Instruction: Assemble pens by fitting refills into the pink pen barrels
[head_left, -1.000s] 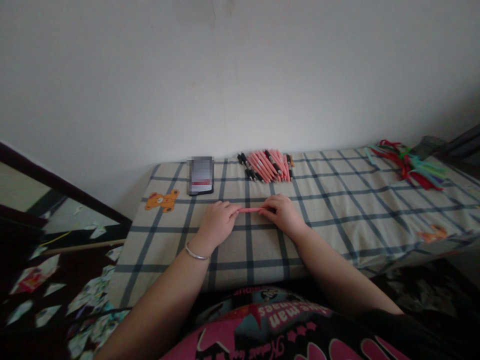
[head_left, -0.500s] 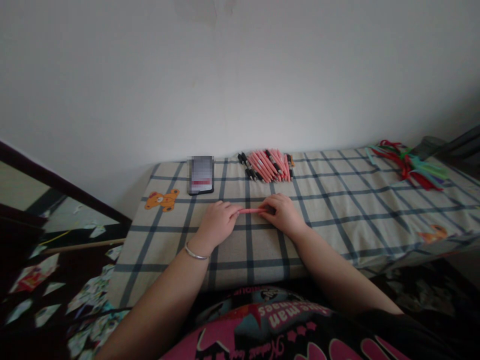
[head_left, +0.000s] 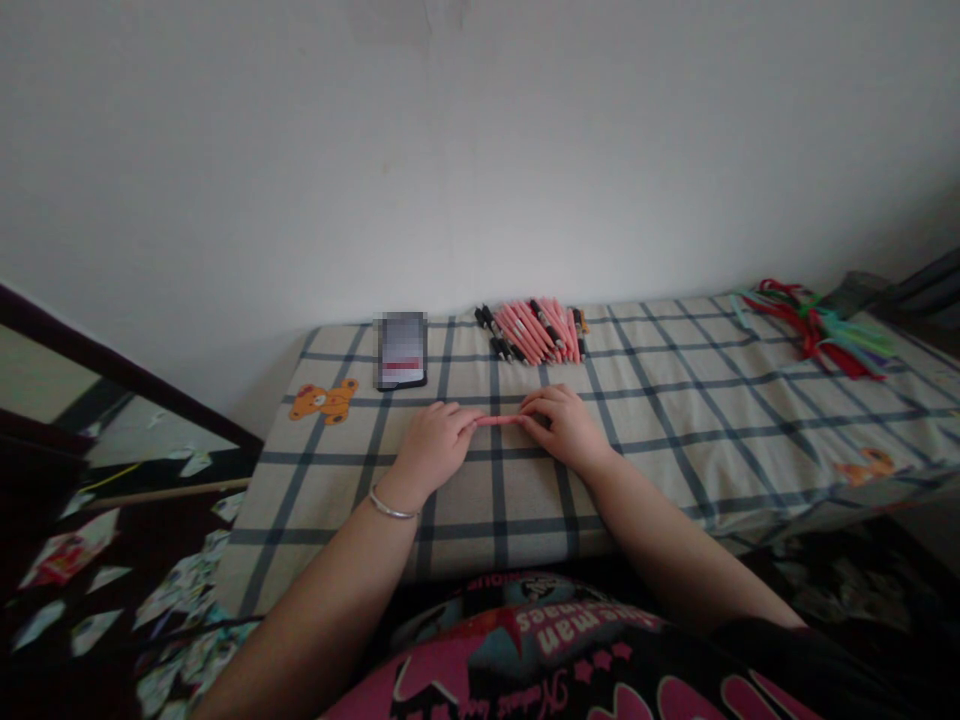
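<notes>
A slim pink pen (head_left: 496,421) lies level between my two hands, low over the checked tablecloth. My left hand (head_left: 437,437) pinches its left end between thumb and fingers. At the other end, the fingertips of my right hand (head_left: 561,425) are closed on the pen. Both tips of the pen are hidden by my fingers. Beyond my hands, against the wall, rests a pile of pink pens (head_left: 527,335), some of them with black parts.
A phone (head_left: 403,350) with a blurred screen lies left of the pile. Red, green and purple strips (head_left: 832,335) are heaped at the far right beside a dark container (head_left: 859,290). Paper scraps (head_left: 184,590) litter the floor left of the table (head_left: 360,500).
My right thumb and fingers have shifted slightly on the pen's right end. My left hand and the other things stay almost the same.
</notes>
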